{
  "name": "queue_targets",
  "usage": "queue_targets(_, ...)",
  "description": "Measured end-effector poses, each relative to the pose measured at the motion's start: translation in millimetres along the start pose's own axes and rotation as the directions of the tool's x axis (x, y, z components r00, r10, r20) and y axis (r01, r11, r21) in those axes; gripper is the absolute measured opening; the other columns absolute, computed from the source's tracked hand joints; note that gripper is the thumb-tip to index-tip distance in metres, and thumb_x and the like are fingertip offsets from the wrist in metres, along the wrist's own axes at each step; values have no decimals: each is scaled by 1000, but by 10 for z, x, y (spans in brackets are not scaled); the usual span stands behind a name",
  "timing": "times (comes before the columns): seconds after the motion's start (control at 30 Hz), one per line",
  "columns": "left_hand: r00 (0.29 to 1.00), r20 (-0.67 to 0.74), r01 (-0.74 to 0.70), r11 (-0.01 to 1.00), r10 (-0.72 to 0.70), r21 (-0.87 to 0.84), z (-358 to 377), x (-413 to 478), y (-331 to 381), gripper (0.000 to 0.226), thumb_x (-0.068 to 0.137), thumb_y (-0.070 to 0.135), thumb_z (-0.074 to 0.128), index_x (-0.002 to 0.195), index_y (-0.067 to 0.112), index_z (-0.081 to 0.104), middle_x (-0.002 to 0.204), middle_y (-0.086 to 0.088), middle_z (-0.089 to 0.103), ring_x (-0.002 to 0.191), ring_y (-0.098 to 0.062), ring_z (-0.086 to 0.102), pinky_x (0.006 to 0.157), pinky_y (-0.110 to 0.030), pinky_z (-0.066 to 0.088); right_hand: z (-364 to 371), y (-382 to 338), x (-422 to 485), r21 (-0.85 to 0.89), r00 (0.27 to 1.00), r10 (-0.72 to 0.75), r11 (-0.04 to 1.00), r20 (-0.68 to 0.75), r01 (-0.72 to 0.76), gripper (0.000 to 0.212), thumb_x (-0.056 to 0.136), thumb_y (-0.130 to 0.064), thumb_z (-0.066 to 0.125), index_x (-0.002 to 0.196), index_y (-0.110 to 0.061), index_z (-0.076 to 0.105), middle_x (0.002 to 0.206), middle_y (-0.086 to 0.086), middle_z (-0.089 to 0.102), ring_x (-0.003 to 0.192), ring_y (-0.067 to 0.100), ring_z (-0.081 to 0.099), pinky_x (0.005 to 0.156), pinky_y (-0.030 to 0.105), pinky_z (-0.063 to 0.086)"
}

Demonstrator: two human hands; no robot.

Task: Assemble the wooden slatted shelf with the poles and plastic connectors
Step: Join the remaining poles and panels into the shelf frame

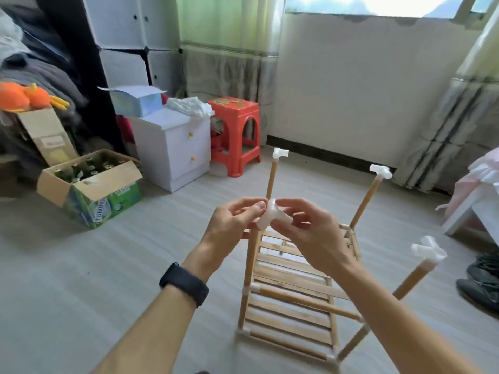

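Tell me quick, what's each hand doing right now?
Left hand: pinching the white plastic connector.
Right hand: gripping the same connector's other end.

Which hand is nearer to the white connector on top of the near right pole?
Right. The right hand is to the left of that pole-top connector; the left hand is farther left, across the loose connector that both hands pinch.

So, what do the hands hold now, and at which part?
A white plastic connector, between both: the left hand pinches its left side, the right hand pinches its right branch.
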State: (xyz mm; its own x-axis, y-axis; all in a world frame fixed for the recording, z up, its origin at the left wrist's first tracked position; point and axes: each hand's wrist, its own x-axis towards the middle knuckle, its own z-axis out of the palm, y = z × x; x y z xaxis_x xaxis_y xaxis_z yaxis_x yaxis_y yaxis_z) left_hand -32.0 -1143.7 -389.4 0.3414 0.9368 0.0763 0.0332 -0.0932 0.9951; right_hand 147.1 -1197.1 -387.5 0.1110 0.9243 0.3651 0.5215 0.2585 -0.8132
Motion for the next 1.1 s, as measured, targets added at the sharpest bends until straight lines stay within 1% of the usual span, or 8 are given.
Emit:
queue_targets(0.1,1000,-16,6,1000,-7,-11,-113,-7,-71,25,98,40,58,117,30,70,101,9,77,92,-9,73,83,-32,57,104,15,25,-35,998,-55,998,-10,54,35,83,-17,80,117,-24,72,100,-5,66,80,10,65,70,25,59)
queue_targets(0.27,997,-66,43,999,-44,-24,-195,76,-157,24,100,40,56,115,27,70,100,8,76,92,-12,72,79,-29,54,162,38,107,-28,999,-43,999,-20,43,35,86,-18,76,119,-28,70,106,-10,63,86,7,63,73,20,57)
queue_targets(0.47,997,-52,57,998,-58,-21,-206,119,-288,25,98,38,58,121,36,68,114,11,70,99,-11,68,76,-24,49,235,177,134,91,996,84,992,4,-84,28,90,-28,72,118,-28,69,106,-5,71,90,14,69,80,34,60)
queue_targets(0.67,999,18,47,999,-47,5,-210,162,-329,27,99,36,57,123,38,67,117,9,70,102,-10,67,77,-24,48,308,223,162,161,991,132,978,19,-134,22,93,-25,70,114,-23,70,104,-1,72,91,17,71,83,44,60)
queue_targets(0.83,1000,3,25,999,-25,22,-233,159,-346,22,99,35,58,114,41,73,106,15,73,98,-8,68,83,-29,54,336,240,204,212,987,153,964,46,-159,20,99,-21,61,114,-29,71,104,1,73,90,15,71,84,38,60)
queue_targets(0.9,1000,15,13,1000,-14,25,-238,156,-350,20,98,35,60,112,41,73,103,17,73,97,-5,68,81,-26,53,359,228,205,226,987,150,961,62,-160,20,100,-19,59,113,-29,71,103,3,72,90,17,71,84,37,60)
queue_targets(1.0,998,51,-37,999,37,4,-216,141,-323,24,95,30,65,118,32,72,102,21,74,98,6,66,73,-13,51,381,214,212,243,986,159,955,55,-168,20,99,-19,60,115,-25,71,102,3,73,91,18,72,84,35,60)
queue_targets(1.1,996,49,-78,997,78,-9,-203,147,-328,30,93,24,69,123,22,71,108,14,75,102,3,67,77,-10,51,373,200,222,270,983,180,946,29,-181,22,99,-18,62,119,-21,70,104,3,73,93,16,73,84,34,60)
